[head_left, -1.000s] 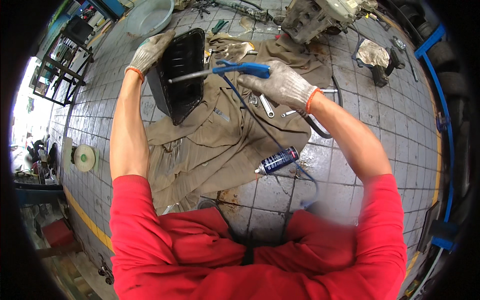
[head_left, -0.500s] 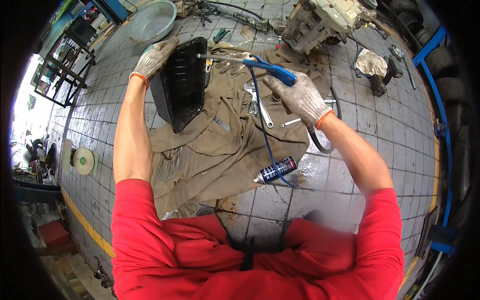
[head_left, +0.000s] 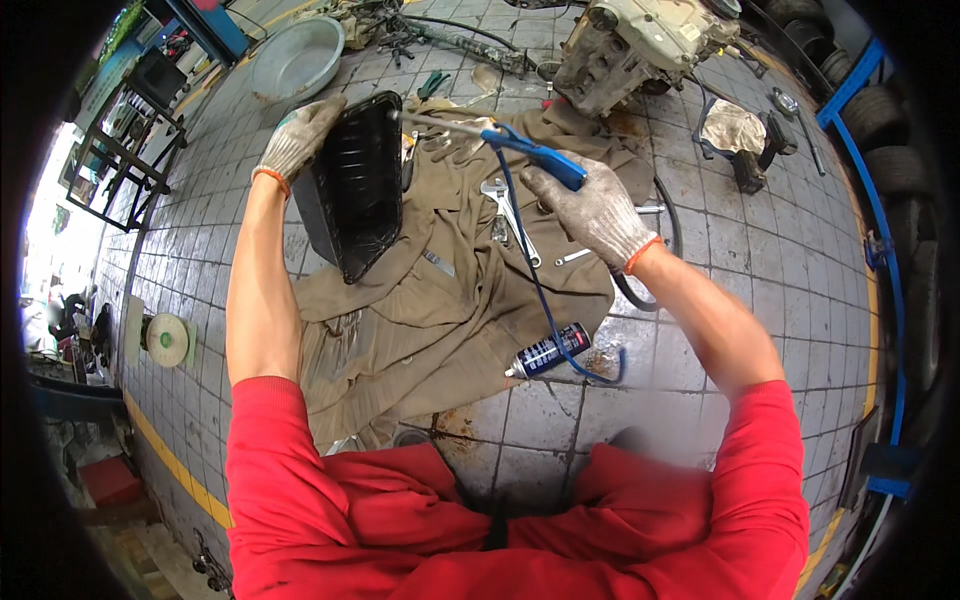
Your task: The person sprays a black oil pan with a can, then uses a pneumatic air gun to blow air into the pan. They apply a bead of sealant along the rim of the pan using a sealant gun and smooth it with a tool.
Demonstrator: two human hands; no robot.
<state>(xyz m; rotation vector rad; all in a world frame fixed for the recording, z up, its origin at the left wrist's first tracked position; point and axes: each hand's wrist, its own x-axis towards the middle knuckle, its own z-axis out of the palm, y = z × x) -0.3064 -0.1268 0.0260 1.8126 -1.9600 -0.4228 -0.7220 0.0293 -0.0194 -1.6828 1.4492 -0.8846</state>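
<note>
Black pan [head_left: 365,190] tilted at 11 o'clock, blue air gun [head_left: 545,160] at 1.
Left hand [head_left: 300,135]: fingers grasping pan's upper edge, likely so the open side faces the nozzle [head_left: 440,124]. Right hand [head_left: 595,210]: fingers wrapped round gun handle, nozzle toward 9 o'clock.

— What sort of place is this?
— A vehicle repair workshop: an engine [head_left: 635,55] stands on the grey tiled floor [head_left: 810,260], wrenches [head_left: 508,210] lie on a cloth [head_left: 430,350], and a blue blow gun [head_left: 545,160] trails its hose [head_left: 543,295].
— And along the right edge?
— Tyres [head_left: 895,172], I think, though it's dim there
</note>
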